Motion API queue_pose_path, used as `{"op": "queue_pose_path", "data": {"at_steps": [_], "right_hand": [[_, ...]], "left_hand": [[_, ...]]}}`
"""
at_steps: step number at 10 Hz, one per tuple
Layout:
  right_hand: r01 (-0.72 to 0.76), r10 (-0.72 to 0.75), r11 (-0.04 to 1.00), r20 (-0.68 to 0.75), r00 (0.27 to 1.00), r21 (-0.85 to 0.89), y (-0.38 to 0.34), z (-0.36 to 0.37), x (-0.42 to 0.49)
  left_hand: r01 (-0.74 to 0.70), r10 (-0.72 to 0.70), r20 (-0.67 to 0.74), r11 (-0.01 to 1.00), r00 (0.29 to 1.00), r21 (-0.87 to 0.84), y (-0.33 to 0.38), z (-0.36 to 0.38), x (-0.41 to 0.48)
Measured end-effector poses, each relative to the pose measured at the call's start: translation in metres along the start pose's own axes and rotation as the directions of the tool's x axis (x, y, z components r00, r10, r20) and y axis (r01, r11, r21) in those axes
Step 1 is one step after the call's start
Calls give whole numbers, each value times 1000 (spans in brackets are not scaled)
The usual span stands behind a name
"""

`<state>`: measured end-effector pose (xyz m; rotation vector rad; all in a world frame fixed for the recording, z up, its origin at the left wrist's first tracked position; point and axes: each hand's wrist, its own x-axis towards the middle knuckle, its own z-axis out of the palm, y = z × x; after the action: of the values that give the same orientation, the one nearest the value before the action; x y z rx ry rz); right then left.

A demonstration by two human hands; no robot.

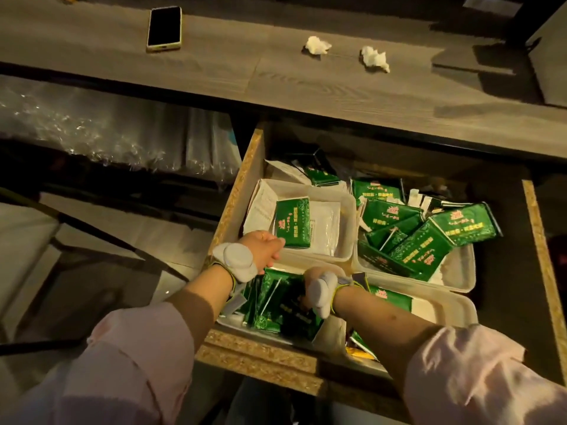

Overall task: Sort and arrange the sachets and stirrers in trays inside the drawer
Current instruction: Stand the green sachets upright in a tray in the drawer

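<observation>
At drawer left wall, left hand is pinching green sachet, gold print illegible; right hand grip cannot be told.

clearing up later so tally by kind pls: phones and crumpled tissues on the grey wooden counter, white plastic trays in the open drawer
black smartphone in a pale green case: 1
crumpled white tissues: 2
white plastic trays: 4
total: 7
</observation>
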<state>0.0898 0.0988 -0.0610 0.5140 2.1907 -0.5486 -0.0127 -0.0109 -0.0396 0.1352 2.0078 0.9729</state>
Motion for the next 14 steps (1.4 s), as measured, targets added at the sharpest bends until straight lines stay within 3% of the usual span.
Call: {"op": "queue_pose_path", "data": {"at_steps": [1,2,3,4,5,6,7,8,9,10,11,12,13,14], "right_hand": [[135,-136,981,5,991,-137,0,-3,1],[214,-209,967,48,977,-140,-3,-16,0],[263,-266,962,-36,963,-75,-2,-40,-2],[393,-368,917,-250,896,59,10,-53,-1],[479,-418,877,-435,797,34,17,-54,-5],[562,-468,827,-574,672,-16,17,-52,-11],[647,-522,761,-633,572,-44,9,-49,-25],[707,-517,707,-684,514,-3,-1,-40,-37],[449,-224,889,-772,594,88,-1,-37,-35],[169,-52,952,-411,910,254,5,-25,-27],[140,-96,950,-166,981,278,-3,0,-14],[185,-219,972,-270,938,-146,-9,12,-2],[194,-294,932,-329,897,-305,-11,17,-2],[206,-195,978,-214,957,29,-5,7,-10]], "left_hand": [[-56,55,13,998,998,33,-1,5,8],[-110,108,32,993,994,53,2,7,16],[-203,198,53,971,979,126,12,3,23],[-268,258,73,922,963,279,20,-3,21],[-253,232,109,933,967,257,21,-9,9],[-120,97,333,991,938,52,14,-11,-5],[-86,59,439,995,897,42,9,-12,-19],[-112,96,411,994,907,16,4,-9,-36],[-176,159,299,984,941,30,-2,-8,-44],[-214,202,181,976,963,48,-10,-8,-43],[-336,321,103,918,941,210,-19,-7,-40],[-372,359,97,891,928,260,-21,-6,-40],[-397,376,132,841,917,368,-22,-8,-41],[-385,363,144,779,920,495,-23,-11,-37]]}}
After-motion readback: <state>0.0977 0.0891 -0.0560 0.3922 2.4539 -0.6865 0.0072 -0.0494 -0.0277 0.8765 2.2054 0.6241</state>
